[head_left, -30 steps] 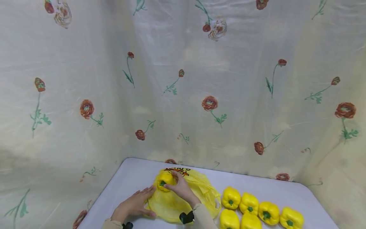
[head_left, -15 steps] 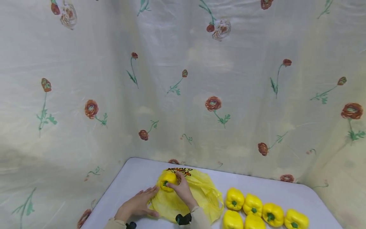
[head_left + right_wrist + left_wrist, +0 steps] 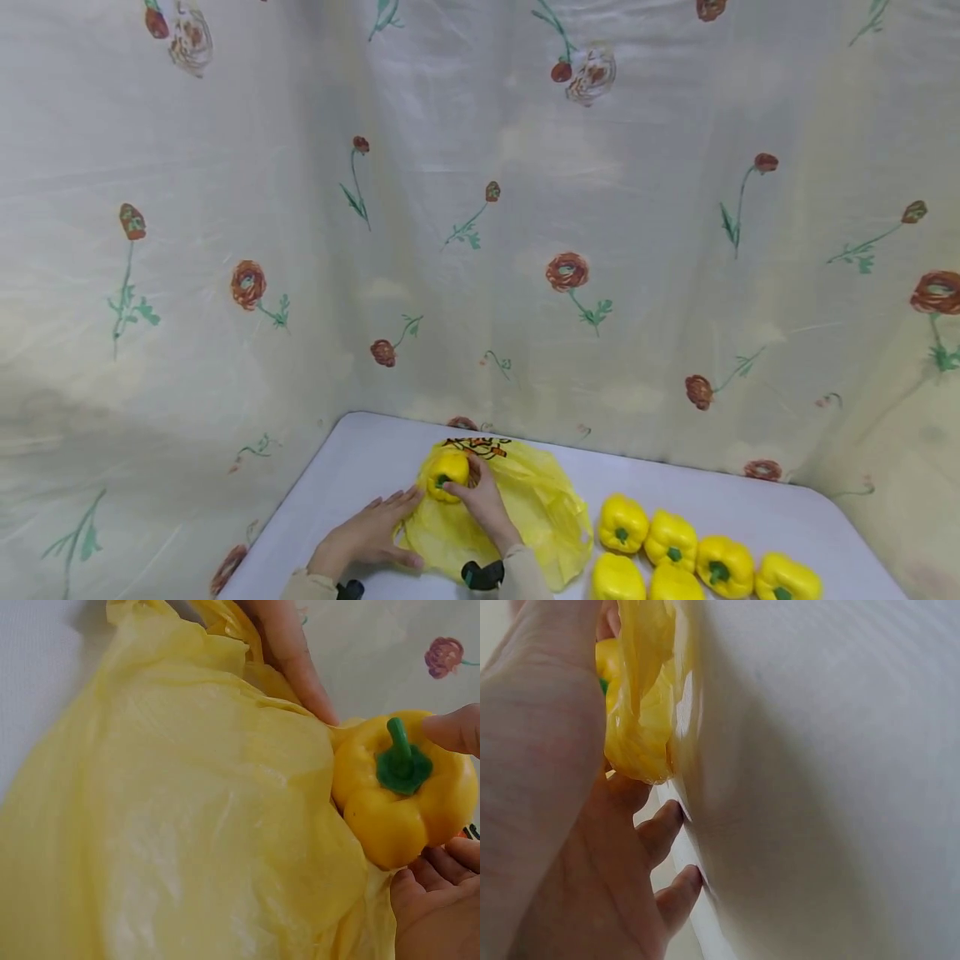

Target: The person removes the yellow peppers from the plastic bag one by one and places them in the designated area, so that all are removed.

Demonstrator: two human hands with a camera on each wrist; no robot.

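Observation:
A yellow bell pepper [image 3: 447, 469] with a green stem lies on its side at the far left of a yellow plastic bag [image 3: 534, 492]. My right hand [image 3: 486, 504] grips this pepper, the thumb near its stem and the fingers round its far side; the right wrist view shows the pepper [image 3: 405, 817] up close against the bag. With its fingers straight and spread, my left hand [image 3: 372, 533] rests at the bag's left edge, its fingertips near the pepper. In the left wrist view, folds of the bag [image 3: 645, 727] rise beside the left hand.
Several more yellow bell peppers [image 3: 671, 537] are grouped on the white table [image 3: 382, 450] to the right of the bag. Flower-printed curtains [image 3: 480, 292] hang behind the table and along its sides.
The head view has turned slightly left, so everything sits a little further right in it. Both hands and the pepper keep nearly the same places on the bag.

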